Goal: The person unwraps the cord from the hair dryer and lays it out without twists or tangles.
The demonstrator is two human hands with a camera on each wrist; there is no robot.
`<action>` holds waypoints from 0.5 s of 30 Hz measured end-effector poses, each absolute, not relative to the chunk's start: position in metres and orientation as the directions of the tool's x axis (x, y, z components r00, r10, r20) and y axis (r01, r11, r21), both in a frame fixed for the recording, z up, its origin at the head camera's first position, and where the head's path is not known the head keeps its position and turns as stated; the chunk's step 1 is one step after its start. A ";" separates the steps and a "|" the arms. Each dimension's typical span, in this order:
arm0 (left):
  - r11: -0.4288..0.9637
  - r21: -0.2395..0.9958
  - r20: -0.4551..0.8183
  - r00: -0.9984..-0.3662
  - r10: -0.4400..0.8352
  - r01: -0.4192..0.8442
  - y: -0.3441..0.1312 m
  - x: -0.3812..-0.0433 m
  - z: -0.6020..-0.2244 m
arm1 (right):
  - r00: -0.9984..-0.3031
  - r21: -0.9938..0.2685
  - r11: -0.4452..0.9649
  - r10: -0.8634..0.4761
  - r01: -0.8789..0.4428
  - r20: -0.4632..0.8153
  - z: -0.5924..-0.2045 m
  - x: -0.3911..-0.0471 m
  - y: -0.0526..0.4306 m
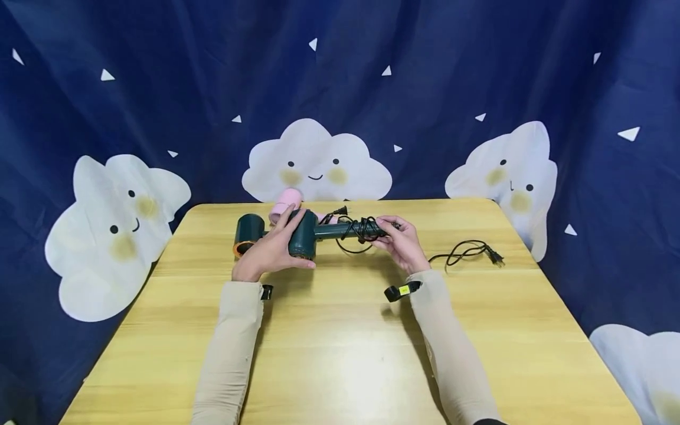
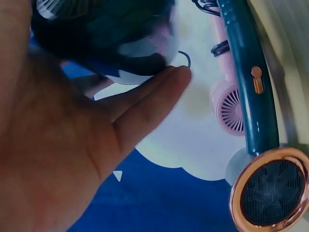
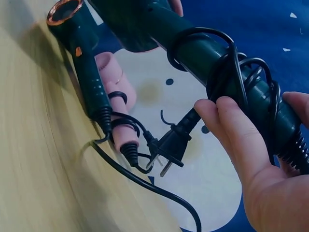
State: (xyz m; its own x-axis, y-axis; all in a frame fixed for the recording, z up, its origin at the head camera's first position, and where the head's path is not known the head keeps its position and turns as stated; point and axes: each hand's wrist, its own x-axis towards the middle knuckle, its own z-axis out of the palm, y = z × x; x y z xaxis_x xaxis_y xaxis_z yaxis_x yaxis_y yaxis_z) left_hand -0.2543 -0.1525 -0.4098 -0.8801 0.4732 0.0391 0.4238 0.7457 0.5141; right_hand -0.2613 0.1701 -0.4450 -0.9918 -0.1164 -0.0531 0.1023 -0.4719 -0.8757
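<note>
A dark green hair dryer [image 1: 303, 236] is held sideways above the table by both hands. My left hand [image 1: 268, 254] grips its head, fingers over the top and thumb underneath. At the handle end, my right hand [image 1: 401, 243] holds the handle with fingers and thumb. A black cord [image 3: 236, 67] is wound around that handle, and its two-pin plug [image 3: 174, 145] sticks out beside the right fingertips. Behind the held dryer lie a second green hair dryer [image 2: 256, 96] with a copper-coloured ring and a pink hair dryer [image 3: 116, 72], both partly hidden in the head view.
The wooden table [image 1: 329, 342] ends at a blue curtain [image 1: 340, 77] printed with white clouds. To the right of the right hand, a black cord with a plug [image 1: 496, 258] lies loosely looped on the table.
</note>
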 end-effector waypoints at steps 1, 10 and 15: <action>0.749 0.500 0.058 -0.880 0.471 0.434 -0.152 -0.254 -0.412 | -0.991 -0.874 -0.474 -0.117 0.108 -0.060 -0.446 -0.261 0.170; 0.740 0.466 0.103 -0.860 0.499 0.485 -0.150 -0.258 -0.417 | -0.989 -0.868 -0.483 -0.134 0.116 -0.058 -0.450 -0.260 0.174; 0.728 0.469 0.104 -0.850 0.516 0.500 -0.154 -0.257 -0.417 | -0.986 -0.865 -0.484 -0.153 0.133 -0.066 -0.451 -0.262 0.174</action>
State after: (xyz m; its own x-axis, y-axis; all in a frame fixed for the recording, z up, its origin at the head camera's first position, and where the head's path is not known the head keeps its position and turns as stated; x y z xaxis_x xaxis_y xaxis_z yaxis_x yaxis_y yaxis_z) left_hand -0.2570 -0.1538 -0.4166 -0.8501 0.5161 0.1045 0.4998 0.7284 0.4686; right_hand -0.2623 0.1738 -0.4507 -0.9861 -0.1527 -0.0657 0.1325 -0.4838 -0.8651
